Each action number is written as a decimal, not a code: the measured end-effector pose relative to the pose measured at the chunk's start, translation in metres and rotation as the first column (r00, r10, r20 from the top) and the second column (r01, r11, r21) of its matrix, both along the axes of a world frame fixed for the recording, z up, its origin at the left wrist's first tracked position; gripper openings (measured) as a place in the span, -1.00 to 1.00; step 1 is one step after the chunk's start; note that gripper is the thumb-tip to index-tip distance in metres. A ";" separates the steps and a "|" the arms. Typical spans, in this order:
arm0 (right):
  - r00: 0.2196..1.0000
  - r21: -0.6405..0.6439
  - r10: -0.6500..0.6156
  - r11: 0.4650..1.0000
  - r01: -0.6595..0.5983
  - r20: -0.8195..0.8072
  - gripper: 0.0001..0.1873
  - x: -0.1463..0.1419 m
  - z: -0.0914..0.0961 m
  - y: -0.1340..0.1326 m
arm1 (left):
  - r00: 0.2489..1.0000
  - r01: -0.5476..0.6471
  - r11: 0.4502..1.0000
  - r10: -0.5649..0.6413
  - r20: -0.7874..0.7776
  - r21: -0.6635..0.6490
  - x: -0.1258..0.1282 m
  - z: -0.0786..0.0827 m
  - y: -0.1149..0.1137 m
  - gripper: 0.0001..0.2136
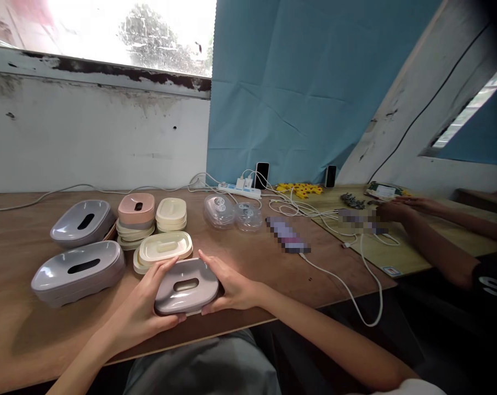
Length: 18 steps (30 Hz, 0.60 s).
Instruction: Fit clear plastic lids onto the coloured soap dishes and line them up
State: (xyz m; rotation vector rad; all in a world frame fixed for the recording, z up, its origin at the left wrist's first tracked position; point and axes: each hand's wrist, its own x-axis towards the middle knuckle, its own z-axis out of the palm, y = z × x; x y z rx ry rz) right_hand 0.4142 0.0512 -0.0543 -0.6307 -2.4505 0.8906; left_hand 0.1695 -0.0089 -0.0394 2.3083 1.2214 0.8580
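A small grey tissue box [207, 295] with an oval slot in its top is held near the table's front edge. My left hand [147, 304] grips its left side, thumb along the upper edge and fingers at the lower front. On the opposite side, my right hand [232, 285] clasps it the same way. Just behind it sits a stack of cream lids [166, 247]. Two larger grey tissue boxes, one nearer [55, 280] and one farther back [63, 222], stand to the left. The underside of the held box is hidden.
A pink box [127, 204] tops cream pieces, beside another cream stack [171, 211]. Clear plastic containers [219, 211] lie mid-table. Right of them are a phone [287, 236] on a cable, a power strip [240, 190] and yellow pieces [300, 190]. Another person's arms [433, 236] reach in at right.
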 end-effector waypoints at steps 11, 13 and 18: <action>0.999 -0.093 -0.047 0.995 0.047 0.005 0.27 0.001 0.005 0.001 | 0.998 -0.049 0.997 0.046 -0.043 -0.057 0.000 0.002 -0.001 -0.31; 0.998 -0.154 -0.062 0.986 0.057 -0.027 0.25 0.001 0.006 0.001 | 0.996 -0.084 0.992 0.083 -0.016 -0.099 0.001 0.003 -0.002 -0.31; 0.995 -0.217 -0.087 0.973 0.073 -0.056 0.22 0.000 0.008 0.001 | 0.994 -0.112 0.986 0.113 0.002 -0.126 0.001 0.004 -0.003 -0.31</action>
